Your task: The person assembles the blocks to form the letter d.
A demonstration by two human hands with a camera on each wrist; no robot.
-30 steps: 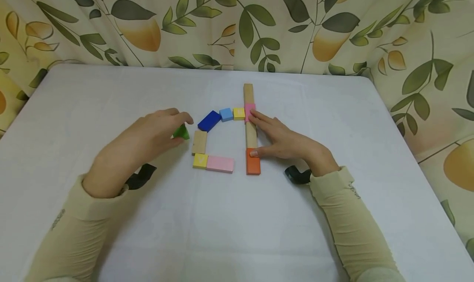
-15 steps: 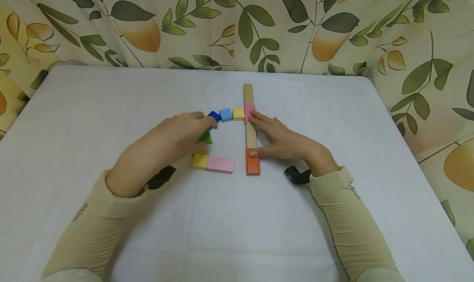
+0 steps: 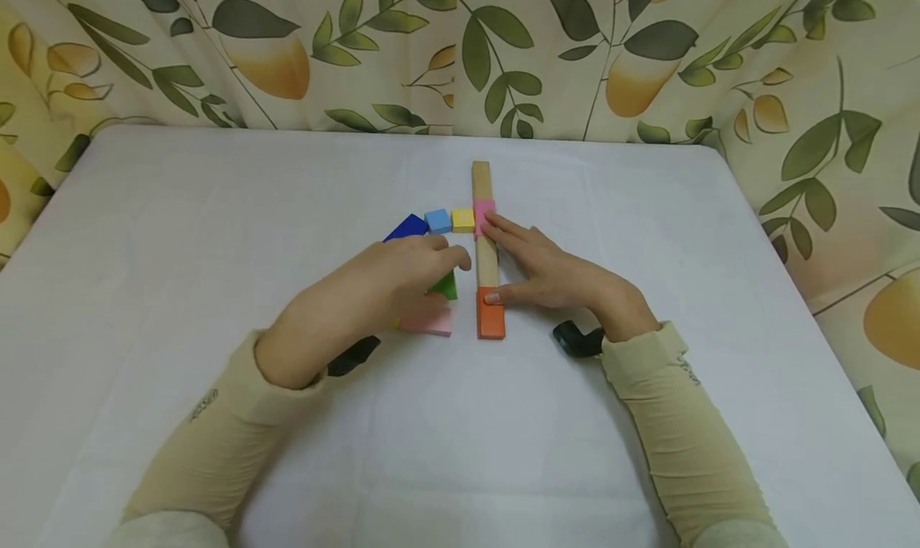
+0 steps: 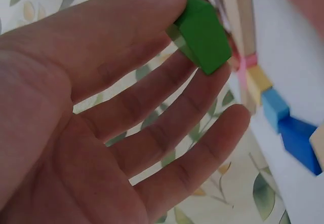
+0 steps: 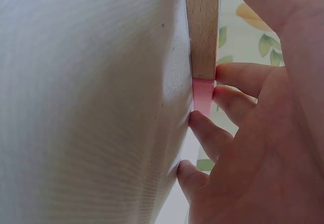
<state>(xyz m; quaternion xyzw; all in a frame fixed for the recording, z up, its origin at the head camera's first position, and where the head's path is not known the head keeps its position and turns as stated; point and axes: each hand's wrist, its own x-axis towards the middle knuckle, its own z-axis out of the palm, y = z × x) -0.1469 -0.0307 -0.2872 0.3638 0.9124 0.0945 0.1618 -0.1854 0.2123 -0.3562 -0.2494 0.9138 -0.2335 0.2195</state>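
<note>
My left hand (image 3: pixel 370 284) pinches a green block (image 4: pixel 206 36) between thumb and fingertips, above the row's curve; its little finger is free. Beneath it, the pale pink block (image 3: pixel 431 323) is partly covered, and a plain wooden block on the left is hidden in the head view. On the straight column, my right hand (image 3: pixel 557 272) rests with fingers extended: fingertips at the pink block (image 5: pixel 203 95), thumb on the orange block (image 3: pixel 492 322). Plain wooden blocks (image 3: pixel 487 262) complete that column. Yellow (image 3: pixel 463 220), light blue (image 3: pixel 438 221) and dark blue blocks (image 3: pixel 408 226) curve leftward from it.
A white cloth (image 3: pixel 561 436) covers the table under the blocks. Behind it hangs a leaf-patterned curtain (image 3: pixel 395 53). A black wrist mount (image 3: pixel 577 340) sticks out by the right wrist, another (image 3: pixel 354 358) by the left.
My left hand has carried the green block rightward over the curved blocks, close to the column. The right hand stays in place on the column.
</note>
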